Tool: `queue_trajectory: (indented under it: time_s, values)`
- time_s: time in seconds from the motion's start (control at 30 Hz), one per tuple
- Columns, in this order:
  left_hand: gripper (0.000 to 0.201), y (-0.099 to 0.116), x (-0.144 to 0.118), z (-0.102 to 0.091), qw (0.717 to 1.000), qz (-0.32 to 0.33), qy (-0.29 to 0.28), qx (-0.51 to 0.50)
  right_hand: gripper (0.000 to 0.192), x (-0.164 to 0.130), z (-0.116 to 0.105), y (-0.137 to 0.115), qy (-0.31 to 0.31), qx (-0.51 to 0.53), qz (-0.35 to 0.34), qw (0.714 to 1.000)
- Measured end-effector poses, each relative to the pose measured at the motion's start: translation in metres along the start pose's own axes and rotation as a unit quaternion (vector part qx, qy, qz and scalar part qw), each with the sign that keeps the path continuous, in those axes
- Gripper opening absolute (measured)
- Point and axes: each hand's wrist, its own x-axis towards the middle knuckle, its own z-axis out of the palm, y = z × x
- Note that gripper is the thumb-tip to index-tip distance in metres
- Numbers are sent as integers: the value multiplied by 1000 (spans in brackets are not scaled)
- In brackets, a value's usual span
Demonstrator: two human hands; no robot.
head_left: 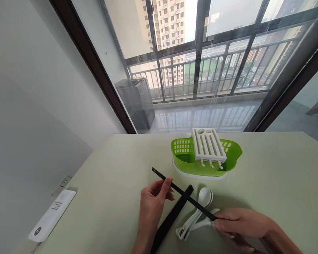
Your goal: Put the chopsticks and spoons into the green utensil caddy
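Note:
A pair of black chopsticks (192, 201) slants across the middle of the table, held at both ends. My left hand (157, 197) pinches it near the upper left end. The lower right end sits between the thumb and fingers of my right hand (241, 224). Beneath it, a bundle of black chopsticks (172, 218) lies on the table beside my left wrist. White spoons (204, 197) rest stacked between my hands, their handles toward me. Another white utensil (202, 223) lies partly under my right hand, its end hidden.
Behind my hands stands a green basket (182, 148) with a white slotted rack (208, 144) with hooks across it. A white power strip (53, 215) lies at the table's left edge. Beyond the table (116, 176) are glass doors and a balcony railing.

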Motion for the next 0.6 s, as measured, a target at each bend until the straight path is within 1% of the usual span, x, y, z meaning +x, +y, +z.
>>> queue_trajectory:
  time_s: [0.1,0.17,0.23,0.37,0.47,0.53,0.6]
  values:
    - [40,4,0,-4,1000,-9,-12,17,57,-3,4,-8,7,0,1,1000]
    - [41,6,-1,-5,999,-20,-29,-3,56,-6,6,-14,23,11,-11,1000]
    - [42,8,-2,-4,999,-21,-40,-31,55,-8,8,-17,29,44,-25,998]
    - [39,17,0,-7,998,8,-24,-49,50,-9,6,-13,-6,132,-40,990]
    - [35,37,8,-20,998,55,14,-35,43,-9,1,-4,-24,156,-76,984]
    - [33,58,13,-30,994,102,49,-10,41,-10,-3,4,-30,175,-107,978]
    - [32,84,17,-37,982,161,92,23,43,-11,-8,13,-38,217,-139,965]
